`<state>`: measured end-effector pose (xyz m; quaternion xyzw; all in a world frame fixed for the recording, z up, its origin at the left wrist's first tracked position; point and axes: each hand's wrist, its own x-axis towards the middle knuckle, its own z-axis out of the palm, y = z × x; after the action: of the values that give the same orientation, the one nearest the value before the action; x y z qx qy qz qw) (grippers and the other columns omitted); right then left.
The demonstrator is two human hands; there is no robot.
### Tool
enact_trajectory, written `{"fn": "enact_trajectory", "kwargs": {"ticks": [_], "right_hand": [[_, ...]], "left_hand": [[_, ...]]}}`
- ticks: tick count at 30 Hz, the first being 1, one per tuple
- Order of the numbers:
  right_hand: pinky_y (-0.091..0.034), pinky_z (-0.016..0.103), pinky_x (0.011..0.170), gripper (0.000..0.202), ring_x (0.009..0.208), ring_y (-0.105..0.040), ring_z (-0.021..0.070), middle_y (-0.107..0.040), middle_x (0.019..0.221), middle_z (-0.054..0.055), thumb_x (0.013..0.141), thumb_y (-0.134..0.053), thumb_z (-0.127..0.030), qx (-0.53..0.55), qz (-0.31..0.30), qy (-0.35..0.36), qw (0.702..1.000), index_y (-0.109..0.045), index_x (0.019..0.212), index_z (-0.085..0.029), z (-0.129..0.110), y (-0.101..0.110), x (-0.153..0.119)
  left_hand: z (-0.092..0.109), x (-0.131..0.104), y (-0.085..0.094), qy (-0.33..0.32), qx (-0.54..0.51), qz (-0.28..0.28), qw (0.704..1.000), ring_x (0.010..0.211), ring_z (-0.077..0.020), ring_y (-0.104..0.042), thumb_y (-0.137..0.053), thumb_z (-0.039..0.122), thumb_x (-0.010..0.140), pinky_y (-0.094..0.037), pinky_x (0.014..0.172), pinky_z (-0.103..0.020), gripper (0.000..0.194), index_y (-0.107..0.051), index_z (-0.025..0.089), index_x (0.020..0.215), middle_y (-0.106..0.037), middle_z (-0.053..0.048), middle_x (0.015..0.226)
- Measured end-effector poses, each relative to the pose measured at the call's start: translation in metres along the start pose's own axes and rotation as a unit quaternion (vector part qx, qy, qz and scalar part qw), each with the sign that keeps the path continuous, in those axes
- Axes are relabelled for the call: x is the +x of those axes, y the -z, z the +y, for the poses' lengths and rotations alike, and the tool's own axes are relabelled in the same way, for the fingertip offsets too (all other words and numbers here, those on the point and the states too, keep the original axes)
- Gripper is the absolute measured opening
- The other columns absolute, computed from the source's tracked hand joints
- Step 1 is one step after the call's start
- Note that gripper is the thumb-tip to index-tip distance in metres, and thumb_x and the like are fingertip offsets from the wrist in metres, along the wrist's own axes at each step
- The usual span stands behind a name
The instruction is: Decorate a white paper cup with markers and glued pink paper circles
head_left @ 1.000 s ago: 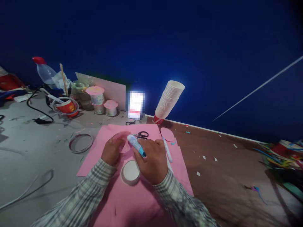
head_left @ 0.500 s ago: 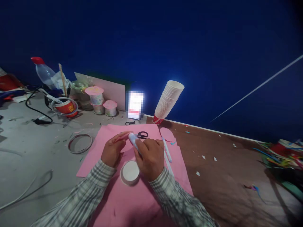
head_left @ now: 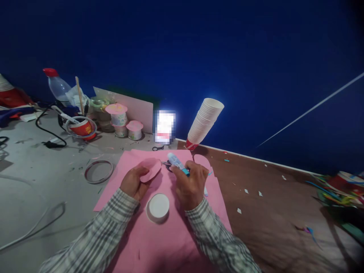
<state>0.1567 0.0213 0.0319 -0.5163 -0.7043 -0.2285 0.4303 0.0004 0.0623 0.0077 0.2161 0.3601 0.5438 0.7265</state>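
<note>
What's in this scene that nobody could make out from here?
In the head view:
- Black-handled metal scissors: partly behind the white-and-blue plastic tube and right hand.
- Tube's printing: too small and blurred.
- Slim pale stick: partly behind the right hand.
- Left hand: some fingers behind the curved pink paper piece.
- Bright white rectangle: masked by pixelation.
- Red-and-white object: cut off by left edge.

Two hands (head_left: 191,184), one glue stick (head_left: 177,163), three pink-topped cups (head_left: 135,134)
</note>
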Motion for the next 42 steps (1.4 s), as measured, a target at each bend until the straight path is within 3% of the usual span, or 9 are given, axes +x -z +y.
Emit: {"fn": "enact_trajectory", "kwargs": {"ticks": [4,10,16,21,25,34,39,42], "right_hand": [[-0.042,0.034,0.059,0.03,0.069,-0.051,0.0216,-0.045,0.079,0.003,0.078,-0.051,-0.009,0.108,0.011,-0.048,0.993,-0.063,0.097,-0.029,0.005,0.005,0.004],[-0.051,0.037,0.068,0.027,0.075,-0.061,0.0238,-0.065,0.084,0.006,0.078,-0.061,-0.022,0.231,-0.07,-0.082,0.967,-0.057,0.105,-0.021,-0.001,0.006,0.005],[-0.051,0.034,0.062,0.022,0.069,-0.064,0.0234,-0.07,0.081,0.005,0.078,-0.06,-0.028,0.187,-0.103,-0.06,0.975,-0.061,0.099,-0.021,-0.009,0.007,0.005],[-0.049,0.034,0.061,0.02,0.069,-0.064,0.0234,-0.071,0.08,0.006,0.08,-0.059,-0.03,0.152,-0.123,-0.055,0.979,-0.062,0.096,-0.019,-0.011,0.002,0.0],[-0.047,0.032,0.062,0.021,0.07,-0.066,0.0238,-0.073,0.08,0.005,0.078,-0.06,-0.034,0.124,-0.14,-0.061,0.98,-0.063,0.094,-0.019,-0.011,-0.002,-0.005],[-0.046,0.033,0.065,0.022,0.073,-0.068,0.0236,-0.073,0.087,0.005,0.08,-0.058,-0.033,0.144,-0.116,-0.102,0.977,-0.061,0.098,-0.021,-0.002,-0.003,-0.001],[-0.046,0.033,0.066,0.02,0.072,-0.067,0.0234,-0.073,0.083,0.004,0.081,-0.057,-0.032,0.13,-0.104,-0.097,0.981,-0.061,0.097,-0.021,0.001,-0.001,0.0],[-0.046,0.035,0.066,0.02,0.071,-0.066,0.0251,-0.072,0.079,0.006,0.081,-0.056,-0.032,0.107,-0.061,-0.116,0.986,-0.062,0.095,-0.02,0.005,0.005,0.006]], "left_hand": [[0.002,-0.002,-0.003,-0.008,0.018,0.005,1.0,0.065,-0.0202,-0.067,-0.063,0.015,0.046,-0.055,0.052,-0.027,0.039,-0.069,0.012,0.084,-0.075,-0.006,0.072],[0.0,-0.001,-0.004,-0.049,0.037,0.022,0.998,0.069,-0.0215,-0.067,-0.067,0.018,0.046,-0.055,0.057,-0.03,0.04,-0.068,0.017,0.086,-0.074,-0.002,0.071],[-0.004,-0.005,-0.008,-0.077,0.06,0.043,0.994,0.071,-0.0206,-0.065,-0.07,0.025,0.047,-0.052,0.054,-0.028,0.037,-0.068,0.021,0.084,-0.073,0.0,0.075],[-0.003,-0.011,-0.016,-0.095,0.079,0.049,0.991,0.086,-0.021,-0.063,-0.068,0.023,0.046,-0.052,0.065,-0.025,0.038,-0.069,0.019,0.084,-0.074,-0.002,0.086],[-0.003,-0.012,-0.018,-0.083,0.111,0.051,0.989,0.087,-0.0208,-0.064,-0.066,0.021,0.044,-0.05,0.058,-0.021,0.044,-0.068,0.02,0.088,-0.074,-0.004,0.09],[0.001,-0.009,-0.012,-0.081,0.095,0.019,0.992,0.097,-0.0262,-0.059,-0.071,0.031,0.049,-0.053,0.059,-0.027,0.034,-0.069,0.019,0.081,-0.069,-0.006,0.102],[-0.002,-0.007,-0.011,-0.083,0.068,0.008,0.994,0.087,-0.023,-0.063,-0.074,0.032,0.05,-0.054,0.064,-0.029,0.038,-0.068,0.019,0.085,-0.072,-0.005,0.09],[-0.001,-0.007,-0.012,-0.096,0.078,0.03,0.992,0.081,-0.0216,-0.065,-0.073,0.038,0.05,-0.055,0.066,-0.03,0.042,-0.067,0.018,0.086,-0.073,-0.004,0.083]]}}
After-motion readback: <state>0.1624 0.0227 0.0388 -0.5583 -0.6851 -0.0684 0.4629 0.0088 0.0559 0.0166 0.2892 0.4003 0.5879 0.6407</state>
